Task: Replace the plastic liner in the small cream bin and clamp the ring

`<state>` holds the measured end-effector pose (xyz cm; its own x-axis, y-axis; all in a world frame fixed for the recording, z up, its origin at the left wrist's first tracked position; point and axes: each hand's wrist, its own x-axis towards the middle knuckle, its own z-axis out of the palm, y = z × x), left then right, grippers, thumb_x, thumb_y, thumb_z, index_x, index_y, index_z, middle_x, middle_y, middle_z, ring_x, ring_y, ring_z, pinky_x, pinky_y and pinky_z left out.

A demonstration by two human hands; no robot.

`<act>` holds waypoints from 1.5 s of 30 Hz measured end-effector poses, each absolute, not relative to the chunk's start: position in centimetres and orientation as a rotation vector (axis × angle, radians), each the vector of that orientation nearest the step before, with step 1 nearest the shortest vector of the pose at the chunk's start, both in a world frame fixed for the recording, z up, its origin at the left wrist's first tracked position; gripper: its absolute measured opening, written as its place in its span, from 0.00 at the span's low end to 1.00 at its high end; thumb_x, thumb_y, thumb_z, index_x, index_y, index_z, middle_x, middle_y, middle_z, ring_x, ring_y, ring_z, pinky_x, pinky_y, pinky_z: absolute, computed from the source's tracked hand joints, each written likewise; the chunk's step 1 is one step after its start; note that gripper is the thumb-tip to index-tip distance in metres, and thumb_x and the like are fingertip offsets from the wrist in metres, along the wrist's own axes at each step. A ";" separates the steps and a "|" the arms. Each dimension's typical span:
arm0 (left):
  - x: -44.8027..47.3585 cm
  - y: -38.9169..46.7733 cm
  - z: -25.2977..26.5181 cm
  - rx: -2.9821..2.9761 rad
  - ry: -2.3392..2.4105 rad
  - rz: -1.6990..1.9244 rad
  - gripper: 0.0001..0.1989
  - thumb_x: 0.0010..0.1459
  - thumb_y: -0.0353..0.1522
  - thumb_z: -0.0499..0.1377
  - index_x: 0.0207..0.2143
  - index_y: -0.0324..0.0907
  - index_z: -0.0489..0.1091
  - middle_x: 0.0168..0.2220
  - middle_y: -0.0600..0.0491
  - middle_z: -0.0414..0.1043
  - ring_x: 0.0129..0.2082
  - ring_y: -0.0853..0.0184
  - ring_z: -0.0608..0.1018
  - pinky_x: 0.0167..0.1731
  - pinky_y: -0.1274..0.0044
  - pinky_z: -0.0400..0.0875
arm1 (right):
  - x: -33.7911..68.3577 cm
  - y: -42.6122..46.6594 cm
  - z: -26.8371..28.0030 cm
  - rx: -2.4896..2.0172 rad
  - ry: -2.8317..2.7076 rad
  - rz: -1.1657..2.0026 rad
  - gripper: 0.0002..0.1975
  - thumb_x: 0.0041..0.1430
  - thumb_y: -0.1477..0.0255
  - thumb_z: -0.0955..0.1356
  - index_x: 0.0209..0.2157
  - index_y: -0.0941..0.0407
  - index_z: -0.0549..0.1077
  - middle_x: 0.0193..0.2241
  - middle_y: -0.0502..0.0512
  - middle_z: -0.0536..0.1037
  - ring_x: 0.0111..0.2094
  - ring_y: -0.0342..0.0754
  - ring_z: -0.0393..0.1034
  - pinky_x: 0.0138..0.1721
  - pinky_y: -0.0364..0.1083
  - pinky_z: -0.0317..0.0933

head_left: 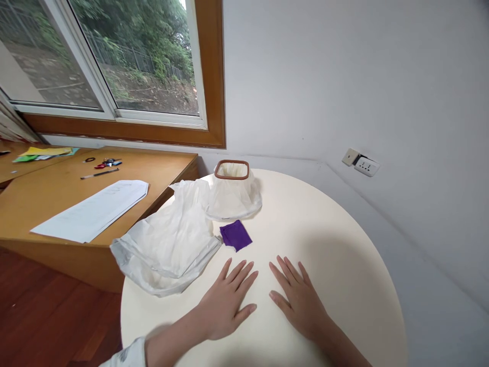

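My left hand (225, 300) lies flat on a round white table (305, 199), palm down with its fingers spread. Beside it, my right hand (300, 300) rests the same way; neither holds anything. Just beyond my left fingertips is a folded purple cloth (237, 235). To the left of the cloth, a crumpled white plastic bag (171, 239) spreads over the table's left edge. Behind the cloth stands a small bin (231, 177) with a brown rectangular rim, its body covered by a white plastic liner (235, 201).
At the left stands a wooden desk (153, 163) carrying white paper sheets (95, 211), a pen (100, 174), a bunch of keys (110, 162) and coloured papers (46, 153). A wall with a power socket (367, 165) borders the table at the back and right.
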<state>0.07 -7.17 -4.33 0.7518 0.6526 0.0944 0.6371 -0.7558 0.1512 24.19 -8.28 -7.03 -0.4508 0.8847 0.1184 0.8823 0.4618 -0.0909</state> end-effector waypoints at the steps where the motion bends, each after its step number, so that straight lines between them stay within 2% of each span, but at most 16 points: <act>1: 0.1 -7.2 -4.4 2.837 1.046 0.220 0.30 0.62 0.44 0.41 0.62 0.43 0.36 0.63 0.47 0.42 0.62 0.56 0.48 0.58 0.59 0.41 | 24.2 -8.3 -7.0 -1.560 -2.559 0.030 0.28 0.62 0.59 0.53 0.61 0.49 0.41 0.62 0.51 0.46 0.62 0.52 0.39 0.58 0.59 0.40; 35: 0.0 -7.3 -4.1 2.751 1.035 0.157 0.30 0.62 0.43 0.40 0.62 0.43 0.34 0.63 0.47 0.39 0.62 0.56 0.44 0.58 0.58 0.35 | 24.1 -8.3 -6.8 -1.594 -2.556 0.124 0.28 0.62 0.58 0.52 0.61 0.48 0.39 0.62 0.49 0.43 0.62 0.52 0.37 0.59 0.59 0.37; 45: 0.0 -7.1 -4.2 2.757 1.036 0.184 0.30 0.62 0.43 0.41 0.62 0.43 0.35 0.63 0.47 0.40 0.62 0.56 0.46 0.58 0.58 0.37 | 24.1 -8.2 -6.8 -1.603 -2.560 0.150 0.28 0.62 0.58 0.51 0.61 0.48 0.39 0.62 0.49 0.42 0.62 0.51 0.36 0.59 0.59 0.37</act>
